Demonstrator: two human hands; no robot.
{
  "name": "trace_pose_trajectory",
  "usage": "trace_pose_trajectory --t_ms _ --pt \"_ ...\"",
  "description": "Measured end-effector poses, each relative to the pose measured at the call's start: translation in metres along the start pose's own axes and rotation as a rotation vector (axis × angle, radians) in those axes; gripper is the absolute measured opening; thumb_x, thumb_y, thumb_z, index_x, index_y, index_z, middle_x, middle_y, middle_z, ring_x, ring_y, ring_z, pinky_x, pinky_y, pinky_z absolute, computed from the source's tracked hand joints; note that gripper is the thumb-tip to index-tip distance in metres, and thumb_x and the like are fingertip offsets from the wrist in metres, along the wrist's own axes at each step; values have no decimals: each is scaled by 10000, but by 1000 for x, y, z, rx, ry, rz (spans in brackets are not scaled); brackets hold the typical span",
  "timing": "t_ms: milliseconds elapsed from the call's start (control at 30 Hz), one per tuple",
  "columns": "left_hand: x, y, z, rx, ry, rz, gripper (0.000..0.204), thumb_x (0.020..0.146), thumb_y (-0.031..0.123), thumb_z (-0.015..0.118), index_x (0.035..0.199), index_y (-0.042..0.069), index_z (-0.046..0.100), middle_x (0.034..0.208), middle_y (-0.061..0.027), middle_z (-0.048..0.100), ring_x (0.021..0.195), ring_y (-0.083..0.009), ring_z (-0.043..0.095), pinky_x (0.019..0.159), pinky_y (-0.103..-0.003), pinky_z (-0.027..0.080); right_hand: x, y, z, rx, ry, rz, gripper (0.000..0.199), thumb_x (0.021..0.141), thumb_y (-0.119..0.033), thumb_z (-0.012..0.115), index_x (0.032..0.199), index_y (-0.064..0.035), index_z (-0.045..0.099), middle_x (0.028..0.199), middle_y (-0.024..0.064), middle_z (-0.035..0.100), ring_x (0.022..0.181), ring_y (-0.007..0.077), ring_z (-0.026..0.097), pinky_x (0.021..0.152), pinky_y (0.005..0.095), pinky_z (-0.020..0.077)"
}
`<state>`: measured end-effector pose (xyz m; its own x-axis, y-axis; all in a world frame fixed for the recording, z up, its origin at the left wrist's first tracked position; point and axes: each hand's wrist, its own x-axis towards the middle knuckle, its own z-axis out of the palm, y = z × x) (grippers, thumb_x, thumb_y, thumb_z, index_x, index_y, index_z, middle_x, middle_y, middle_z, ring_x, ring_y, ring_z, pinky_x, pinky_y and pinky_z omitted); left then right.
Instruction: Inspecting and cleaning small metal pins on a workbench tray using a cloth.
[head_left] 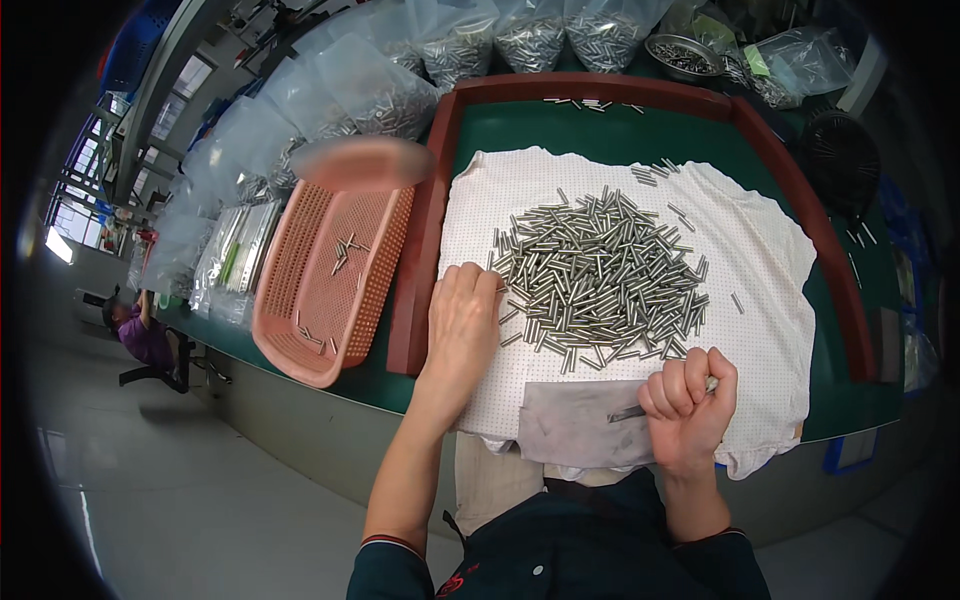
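A heap of short metal pins (600, 280) lies on a white dotted cloth (770, 270). At the heap's left edge, my left hand (465, 315) rests with its fingers curled together. Its fingertips are by the pins; whatever they pinch, if anything, is hidden. My right hand (692, 400) is closed in a fist at the near right of the heap, around a slim tool (628, 413). The tool's dark flat tip points left over a grey cloth (565, 425), and its other end shows above my fist. Its exact kind is not clear.
A reddish frame (590, 82) borders the green tabletop (500, 125). To the left stands a pink perforated basket (275, 300) with several pins inside. Clear bags of metal parts (530, 40) line the back, beside a metal bowl (685, 58). Far left, a person (145, 335) sits.
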<state>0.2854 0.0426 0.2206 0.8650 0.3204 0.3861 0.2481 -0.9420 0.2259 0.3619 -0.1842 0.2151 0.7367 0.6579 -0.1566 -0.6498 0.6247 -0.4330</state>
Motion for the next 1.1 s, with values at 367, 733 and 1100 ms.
trace_pose_trajectory --t_ms 367,733,1100 --pt "-61 74 -35 -294 -259 190 301 641 9 546 941 9 533 880 -94 485 802 -249 481 694 -334 380 1 -2 1 -3 12 11 412 919 -303 262 542 -137 283 434 -24 267 397 92 184 419 257 195" --pt "-73 82 -25 -407 -198 45 257 686 -14 639 938 7 590 856 -81 513 766 -243 494 658 -338 407 1 7 17 -34 -118 -28 408 923 -291 245 555 -123 296 453 -19 285 427 96 184 445 263 209" --pt "-75 82 -19 -435 -127 -2 207 676 -36 648 875 13 620 800 -78 525 727 -245 503 600 -337 426 5 18 17 -103 -229 -9 401 939 -258 251 578 -94 313 478 3 299 441 98 200 443 263 210"
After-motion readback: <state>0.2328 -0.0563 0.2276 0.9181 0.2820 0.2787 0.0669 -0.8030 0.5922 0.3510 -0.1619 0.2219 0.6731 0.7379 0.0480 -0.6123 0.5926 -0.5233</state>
